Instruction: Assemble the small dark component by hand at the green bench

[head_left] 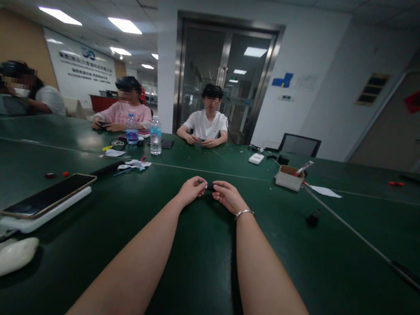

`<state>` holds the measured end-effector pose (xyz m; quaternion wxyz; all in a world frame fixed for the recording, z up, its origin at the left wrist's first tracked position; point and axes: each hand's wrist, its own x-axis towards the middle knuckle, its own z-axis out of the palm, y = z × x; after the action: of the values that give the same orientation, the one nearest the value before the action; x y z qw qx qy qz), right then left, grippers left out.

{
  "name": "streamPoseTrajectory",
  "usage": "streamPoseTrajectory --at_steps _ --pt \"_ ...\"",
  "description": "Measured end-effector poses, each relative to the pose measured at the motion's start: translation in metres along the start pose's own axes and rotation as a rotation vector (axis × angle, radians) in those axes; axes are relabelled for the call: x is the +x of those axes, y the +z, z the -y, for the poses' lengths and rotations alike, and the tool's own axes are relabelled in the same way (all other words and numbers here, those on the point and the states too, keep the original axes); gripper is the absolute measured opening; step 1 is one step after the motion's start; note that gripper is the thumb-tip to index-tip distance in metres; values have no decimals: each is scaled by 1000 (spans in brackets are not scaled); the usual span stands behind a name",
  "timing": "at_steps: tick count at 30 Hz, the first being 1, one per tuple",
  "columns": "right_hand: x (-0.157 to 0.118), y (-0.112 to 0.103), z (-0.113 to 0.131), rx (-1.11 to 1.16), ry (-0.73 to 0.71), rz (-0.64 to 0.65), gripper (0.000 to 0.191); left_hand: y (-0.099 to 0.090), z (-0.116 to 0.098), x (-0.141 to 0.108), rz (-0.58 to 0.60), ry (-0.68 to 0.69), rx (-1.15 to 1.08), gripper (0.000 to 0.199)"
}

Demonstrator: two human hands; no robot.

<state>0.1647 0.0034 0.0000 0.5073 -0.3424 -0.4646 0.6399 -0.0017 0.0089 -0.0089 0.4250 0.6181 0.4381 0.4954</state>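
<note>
A small black object (210, 186) sits between my two hands, just above the green tabletop; its kind is too small to make out. My left hand (192, 190) pinches its left end between thumb and fingers. From the other side, the fingertips of my right hand (229, 196) close on its right end. A silver bracelet (245, 213) circles my right wrist. The fingers cover much of the object.
On the green table (195, 281), a phone (50, 197) rests on a white block at left, near a white stone-like object (14, 257). Two bottles (156, 136), a small box (289, 178) and a black item (313, 218) stand farther off. Several people sit beyond.
</note>
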Motion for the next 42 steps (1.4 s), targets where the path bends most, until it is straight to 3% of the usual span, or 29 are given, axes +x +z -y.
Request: streamPoseTrajectory --at_steps 14,24,34,38,42 --pt "2 0 -1 6 10 -36 15 1 4 2 -37 -23 -11 27" --pt "-1 2 1 17 13 -26 12 1 0 3 14 -66 -4 17" --pt "1 1 -1 -2 11 -23 14 2 -1 1 -64 -67 9 17" --pt "2 1 -1 -10 11 -23 13 2 -2 0 -39 -30 -7 16" --pt "2 0 -1 1 16 -17 11 3 -6 -1 -42 -75 -21 10"
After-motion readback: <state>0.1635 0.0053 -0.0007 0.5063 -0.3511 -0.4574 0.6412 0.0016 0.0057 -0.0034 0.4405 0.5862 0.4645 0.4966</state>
